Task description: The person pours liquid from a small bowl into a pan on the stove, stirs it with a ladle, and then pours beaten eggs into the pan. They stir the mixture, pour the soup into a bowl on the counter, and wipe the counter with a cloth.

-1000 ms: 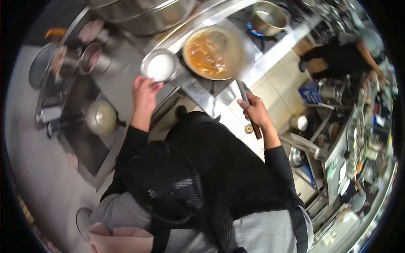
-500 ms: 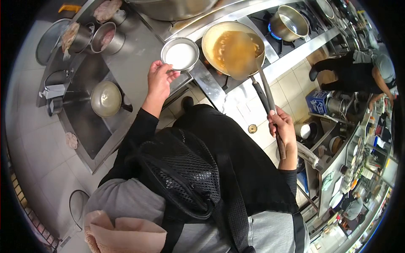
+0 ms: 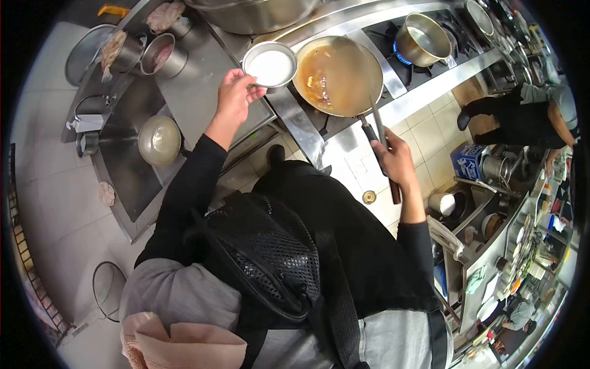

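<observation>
My left hand (image 3: 236, 98) grips the rim of a round metal bowl (image 3: 269, 64) with white contents, held beside the frying pan (image 3: 374, 61). My right hand (image 3: 396, 163) is closed around the handle of a long-handled ladle (image 3: 379, 123). The ladle's head is in the pan, blurred and hard to make out. Brown sauce (image 3: 319, 71) with a few pale pieces covers the pan's bottom. The pan sits on the stove, its black handle (image 3: 367, 130) pointing toward me beside the ladle.
A pot (image 3: 424, 40) stands over a blue flame on the right burner. A big stockpot (image 3: 252, 15) is at the back. On the left are a sink with another pan (image 3: 160, 141) and metal containers (image 3: 165, 55) holding bagged food. A co-worker (image 3: 522, 114) stands at right.
My right hand has moved up toward the stove and left, taking the ladle further over the pan. The bowl in my left hand has come slightly closer to the pan's rim.
</observation>
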Tool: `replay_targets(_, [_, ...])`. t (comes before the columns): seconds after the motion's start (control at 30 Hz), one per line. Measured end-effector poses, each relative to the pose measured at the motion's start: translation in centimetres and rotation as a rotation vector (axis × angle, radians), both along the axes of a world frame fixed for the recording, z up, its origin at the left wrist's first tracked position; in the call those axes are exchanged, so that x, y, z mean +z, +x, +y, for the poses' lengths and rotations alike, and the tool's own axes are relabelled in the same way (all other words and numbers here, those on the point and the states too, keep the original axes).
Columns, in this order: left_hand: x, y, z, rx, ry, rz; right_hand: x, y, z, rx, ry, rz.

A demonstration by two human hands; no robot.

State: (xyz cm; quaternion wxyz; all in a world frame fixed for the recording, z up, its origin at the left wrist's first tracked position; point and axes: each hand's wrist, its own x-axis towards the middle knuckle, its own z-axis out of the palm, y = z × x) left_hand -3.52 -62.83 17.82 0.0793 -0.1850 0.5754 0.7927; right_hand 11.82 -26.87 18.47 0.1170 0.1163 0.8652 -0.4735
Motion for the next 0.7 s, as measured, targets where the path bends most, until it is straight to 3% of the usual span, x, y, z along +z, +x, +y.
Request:
replay_targets(0.1, [-0.1, -1.1, 0.9, -0.042, -0.029, 0.034, -0.3, -0.1, -0.8, 0.015, -0.375, -0.281])
replay_targets(0.17, [0.2, -1.7, 1.6, -0.042, -0.042, 0.048, -0.6, 1.0, -1.2, -0.173, -0.821, -0.372])
replay_targets(0.23, [0.1, -2.0, 2.1, -0.030, -0.041, 0.043, 0.0, 1.9, 0.0, -0.277, -1.042, -0.448])
replay_targets(0.37, [0.1, -2.9, 3.1, -0.060, -0.020, 0.053, 1.4, 4.2, 1.4, -0.304, -1.011, -0.407])
replay_targets(0.7, [-0.7, -5.0, 4.8, -0.121, -0.031, 0.136, 7.4, 5.0, 2.1, -0.191, -0.329, -0.215])
